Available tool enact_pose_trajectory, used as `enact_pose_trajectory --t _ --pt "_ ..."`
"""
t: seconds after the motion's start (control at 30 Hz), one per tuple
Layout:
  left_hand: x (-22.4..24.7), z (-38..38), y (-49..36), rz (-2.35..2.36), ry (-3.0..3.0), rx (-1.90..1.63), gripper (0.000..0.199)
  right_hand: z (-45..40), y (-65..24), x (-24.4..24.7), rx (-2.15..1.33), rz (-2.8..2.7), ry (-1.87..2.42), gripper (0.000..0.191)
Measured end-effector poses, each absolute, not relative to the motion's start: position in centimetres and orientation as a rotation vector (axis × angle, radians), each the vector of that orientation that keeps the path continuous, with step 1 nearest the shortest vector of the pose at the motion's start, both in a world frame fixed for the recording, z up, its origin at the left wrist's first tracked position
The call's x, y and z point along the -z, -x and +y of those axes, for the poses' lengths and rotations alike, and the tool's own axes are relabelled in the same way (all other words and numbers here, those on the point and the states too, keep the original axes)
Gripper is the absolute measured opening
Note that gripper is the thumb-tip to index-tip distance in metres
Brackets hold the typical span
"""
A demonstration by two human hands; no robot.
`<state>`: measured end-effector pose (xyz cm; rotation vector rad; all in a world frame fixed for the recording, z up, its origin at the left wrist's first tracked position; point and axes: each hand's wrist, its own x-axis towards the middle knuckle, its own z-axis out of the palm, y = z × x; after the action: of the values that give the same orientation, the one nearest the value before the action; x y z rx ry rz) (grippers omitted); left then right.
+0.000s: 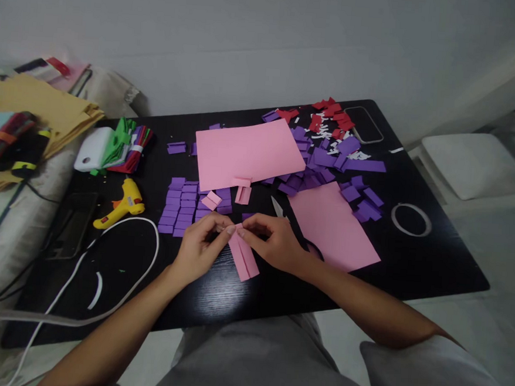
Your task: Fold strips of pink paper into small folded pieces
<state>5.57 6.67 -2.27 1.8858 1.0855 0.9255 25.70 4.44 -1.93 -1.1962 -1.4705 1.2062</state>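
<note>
Between my two hands is a folded pink paper strip (245,255), its lower end hanging toward me over the black table. My left hand (203,239) pinches the strip's upper left corner with thumb and fingers. The upper right corner is pinched by my right hand (274,238). Just beyond my fingers lie small folded pink pieces (212,200) on rows of folded purple pieces (179,206). A large pink sheet (247,151) covers part of the purple paper. Scissors (277,207) lie partly hidden behind my right hand, beside a second pink sheet (337,228).
On the left are a yellow glue gun (124,206), a white cable (155,239), a dark phone-like object (70,227) and bundled coloured paper (130,149). Loose purple pieces (325,159), red scraps (336,113) and a tape ring (411,220) lie to the right on the black table (437,264).
</note>
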Motion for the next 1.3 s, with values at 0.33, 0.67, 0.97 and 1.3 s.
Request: enact_pose_trajectory --t 0.33,0.67,0.97,1.3 --pt "2.03 6.87 -5.70 1.057 -1.831 -0.899 0.012 4.63 -25.84 2.22 -1.279 -1.448 1.159 0.015" --pt "2.15 6.98 -5.63 1.043 -1.811 -0.887 0.013 5.06 -26.17 2.21 -1.280 -1.531 1.177 0.018" --pt "1.80 6.97 -5.73 1.044 -1.772 -0.881 0.015 4.84 -26.07 2.54 -1.332 -1.505 1.139 0.018" --pt "1.71 7.05 -5.83 1.071 -1.653 -0.765 0.025 5.16 -26.39 2.06 -1.307 -1.525 1.151 0.019"
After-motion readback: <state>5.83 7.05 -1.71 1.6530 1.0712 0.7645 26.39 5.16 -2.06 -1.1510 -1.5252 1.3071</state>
